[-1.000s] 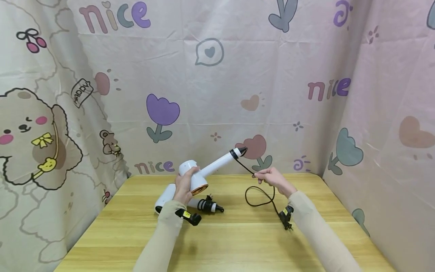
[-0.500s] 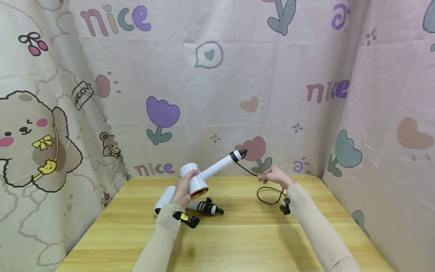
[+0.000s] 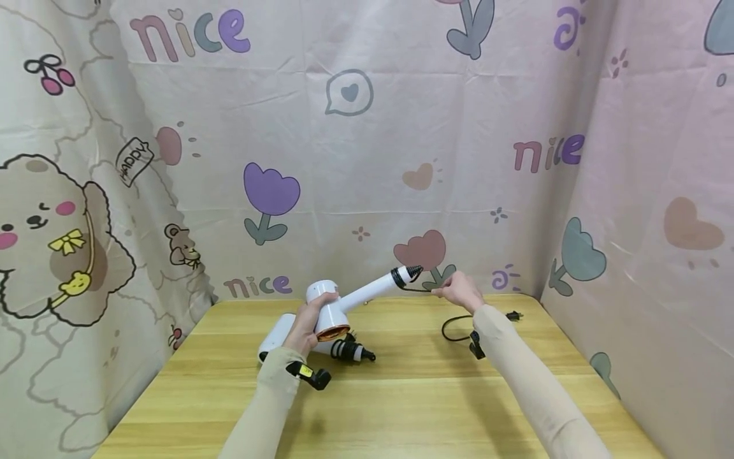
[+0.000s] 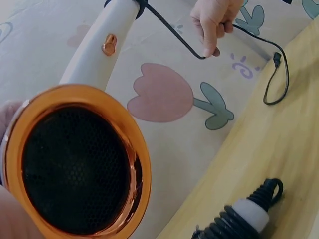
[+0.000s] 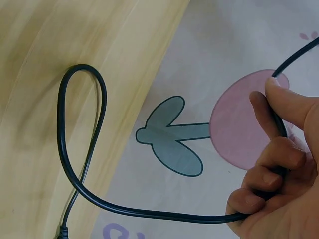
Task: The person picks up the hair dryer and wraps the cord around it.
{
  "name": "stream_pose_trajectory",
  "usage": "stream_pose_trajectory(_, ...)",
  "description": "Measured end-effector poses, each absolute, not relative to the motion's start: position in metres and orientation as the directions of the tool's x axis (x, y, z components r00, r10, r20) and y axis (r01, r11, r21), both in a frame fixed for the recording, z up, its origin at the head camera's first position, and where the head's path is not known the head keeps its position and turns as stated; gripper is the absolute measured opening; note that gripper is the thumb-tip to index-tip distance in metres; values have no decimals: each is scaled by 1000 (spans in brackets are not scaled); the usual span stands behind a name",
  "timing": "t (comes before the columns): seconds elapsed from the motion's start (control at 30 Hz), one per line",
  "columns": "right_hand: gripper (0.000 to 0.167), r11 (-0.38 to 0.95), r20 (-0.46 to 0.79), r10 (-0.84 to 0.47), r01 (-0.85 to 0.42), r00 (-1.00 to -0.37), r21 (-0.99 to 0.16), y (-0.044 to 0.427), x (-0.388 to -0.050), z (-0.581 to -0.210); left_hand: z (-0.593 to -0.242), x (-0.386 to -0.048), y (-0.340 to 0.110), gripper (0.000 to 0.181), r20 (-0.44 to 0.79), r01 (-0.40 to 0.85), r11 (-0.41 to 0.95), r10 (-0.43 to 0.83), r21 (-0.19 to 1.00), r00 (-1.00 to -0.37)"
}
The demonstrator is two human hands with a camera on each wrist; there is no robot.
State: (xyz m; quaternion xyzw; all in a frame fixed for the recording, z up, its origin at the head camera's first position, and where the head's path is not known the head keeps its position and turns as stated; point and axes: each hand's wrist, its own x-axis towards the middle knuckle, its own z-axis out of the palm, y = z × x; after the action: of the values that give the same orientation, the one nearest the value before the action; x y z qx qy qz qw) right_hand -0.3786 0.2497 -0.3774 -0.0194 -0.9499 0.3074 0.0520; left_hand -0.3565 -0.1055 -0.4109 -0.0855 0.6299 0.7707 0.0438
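Above a wooden table (image 3: 395,411) before patterned cloth (image 3: 321,159), hands (image 3: 305,322) (image 3: 460,292) grip a hair dryer (image 3: 362,294) and its cord (image 5: 164,216).

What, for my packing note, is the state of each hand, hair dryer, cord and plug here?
Raised hair dryer: tilted, held above the table.
Loose cord: partly coiled, partly free and looped.
Loose plug: unplugged.
Lower hair dryer: lying on the table.
Wound cord: coiled round the lower hair dryer.
Second plug: unplugged.
Left hand: gripping the raised hair dryer.
Right hand: gripping the loose cord.

Two hairdryers (image 3: 369,292) (image 3: 278,333), two cords (image 5: 61,129) (image 3: 345,350)
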Motion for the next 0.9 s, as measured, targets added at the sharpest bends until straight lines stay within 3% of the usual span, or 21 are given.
stream_pose_trajectory(0.17, 42, 816, 167, 71, -39, -983, -577, 247, -383, -375, -415, -355, -109, 73, -190, -190, -168, 15, 967, -982)
stream_pose_trajectory(0.47, 36, 811, 261, 22, -136, -965, -569, 239, -385, -364, -420, -355, -112, 75, -186, -192, -29, 147, 981, -972)
stream_pose_trajectory(0.7, 18, 833, 322, 48, -140, -945, -535, 238, -380, -361, -422, -353, -113, 76, -19, -11, 90, 90, 996, -996)
stream_pose_trajectory(0.9, 20, 831, 395, 9, -212, -919, -513, 231, -374, -356, -422, -354, -111, 76, 158, 177, 190, 108, 966, -981)
